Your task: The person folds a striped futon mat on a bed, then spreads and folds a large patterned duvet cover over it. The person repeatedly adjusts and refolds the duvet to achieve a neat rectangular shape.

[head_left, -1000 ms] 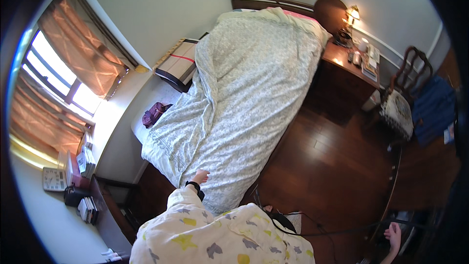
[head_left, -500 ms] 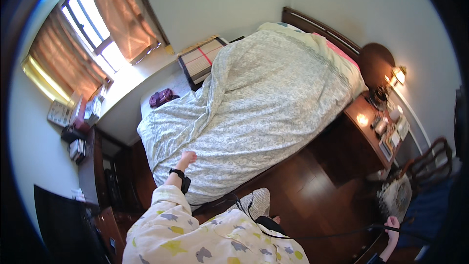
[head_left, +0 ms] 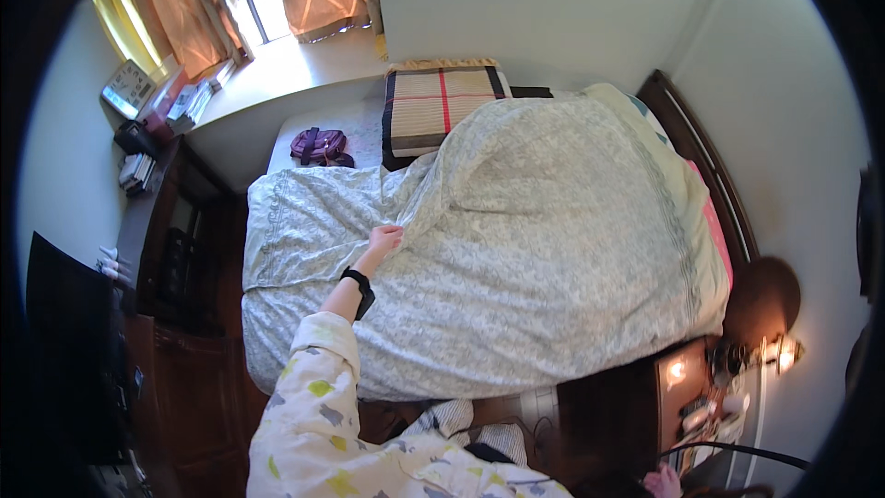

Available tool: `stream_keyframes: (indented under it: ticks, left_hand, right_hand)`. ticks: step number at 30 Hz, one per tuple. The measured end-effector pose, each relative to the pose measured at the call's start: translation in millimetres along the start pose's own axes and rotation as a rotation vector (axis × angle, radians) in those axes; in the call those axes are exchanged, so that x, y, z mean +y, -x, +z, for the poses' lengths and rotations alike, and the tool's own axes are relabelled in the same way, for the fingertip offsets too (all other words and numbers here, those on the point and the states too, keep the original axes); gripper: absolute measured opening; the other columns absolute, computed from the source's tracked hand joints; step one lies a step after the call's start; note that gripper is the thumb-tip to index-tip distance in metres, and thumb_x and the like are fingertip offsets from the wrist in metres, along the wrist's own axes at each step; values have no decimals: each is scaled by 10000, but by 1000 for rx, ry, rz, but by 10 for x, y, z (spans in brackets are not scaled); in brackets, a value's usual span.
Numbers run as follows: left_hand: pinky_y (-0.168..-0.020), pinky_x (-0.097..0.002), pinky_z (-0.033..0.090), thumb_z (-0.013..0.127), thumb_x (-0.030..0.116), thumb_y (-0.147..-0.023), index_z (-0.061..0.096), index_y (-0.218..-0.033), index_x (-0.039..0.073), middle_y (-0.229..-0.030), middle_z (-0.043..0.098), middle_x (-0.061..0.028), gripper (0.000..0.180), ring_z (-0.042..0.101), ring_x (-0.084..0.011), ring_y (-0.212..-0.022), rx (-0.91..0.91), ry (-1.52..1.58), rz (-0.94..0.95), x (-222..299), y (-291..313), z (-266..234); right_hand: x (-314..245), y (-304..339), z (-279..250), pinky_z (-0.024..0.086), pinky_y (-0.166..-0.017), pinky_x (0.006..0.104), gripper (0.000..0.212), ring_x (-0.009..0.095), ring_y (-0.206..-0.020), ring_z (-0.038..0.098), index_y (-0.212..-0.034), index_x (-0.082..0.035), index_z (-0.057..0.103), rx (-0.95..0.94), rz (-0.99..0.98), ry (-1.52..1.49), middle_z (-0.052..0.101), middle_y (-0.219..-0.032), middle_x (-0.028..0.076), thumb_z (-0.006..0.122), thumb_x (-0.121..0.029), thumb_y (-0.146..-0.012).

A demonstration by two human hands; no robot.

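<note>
A pale duvet (head_left: 553, 231) with a grey-green pattern covers most of the bed, with a raised fold running across its middle. My left hand (head_left: 385, 238), wearing a black wristband (head_left: 359, 291), reaches forward to this fold. Its fingers are pinched together on the duvet's fabric, though the fingertips are small in the picture. Low at the right, by the bottom edge, is my right hand (head_left: 662, 480), partly cut off. A black cable (head_left: 737, 447) passes close to it; whether the fingers hold the cable is hidden.
On the bed's far side lie a purple bag (head_left: 319, 146) and a striped mat (head_left: 433, 111). A wooden headboard (head_left: 705, 161) stands at the right, above a bedside table (head_left: 671, 397) with a lit lamp (head_left: 782, 353). A dark screen (head_left: 69, 350) and a cabinet (head_left: 152, 249) line the left.
My left hand has moved further across the bed and its fingers have closed on the duvet's fold. My right hand has come inward and lower. The view has turned and shifted.
</note>
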State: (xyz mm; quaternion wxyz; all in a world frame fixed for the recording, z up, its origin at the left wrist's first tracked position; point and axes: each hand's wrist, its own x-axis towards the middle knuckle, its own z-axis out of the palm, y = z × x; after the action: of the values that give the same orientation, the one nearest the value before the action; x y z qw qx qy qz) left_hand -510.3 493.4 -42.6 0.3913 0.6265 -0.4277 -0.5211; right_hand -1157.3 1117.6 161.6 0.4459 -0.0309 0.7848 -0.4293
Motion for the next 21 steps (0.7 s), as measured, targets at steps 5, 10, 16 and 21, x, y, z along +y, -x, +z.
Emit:
stream_keyframes:
  ticks: [5,10,16,21]
  left_hand:
    - [-674,-294,476,615,212,-729,642,-924,50,-797,648,-111,256,622,-207,-744,285,-324,139,-49,-931,620]
    - [-759,-334,453,623,238,-719,594,-1012,31,-936,609,-171,361,587,-279,-883,308,-415,187,63,-1331,1021]
    - [-668,-358,441,655,244,-700,588,-920,-4,-819,595,-188,338,576,-309,-772,289,-524,348,93,-1489,1122]
    - [-558,-373,407,666,208,-683,548,-774,-7,-692,544,-193,262,543,-333,-646,208,-694,350,245,-1357,1240]
  right_hand:
    - [-597,-943,515,454,-535,240,249,124,-610,564,-1048,-74,492,61,120,143,580,-698,50,530,-209,-843]
    - [-1184,-1815,934,458,-564,249,268,126,-629,564,-1056,-49,491,46,146,324,583,-714,50,528,-207,-842]
    - [-1999,-2735,1579,463,-599,259,292,128,-653,564,-1065,-20,490,-237,-5,631,585,-734,49,526,-205,-842]
    - [-3052,-3393,3104,453,-598,310,374,209,-648,583,-1077,-36,498,-601,-488,1534,591,-707,118,588,-249,-782]
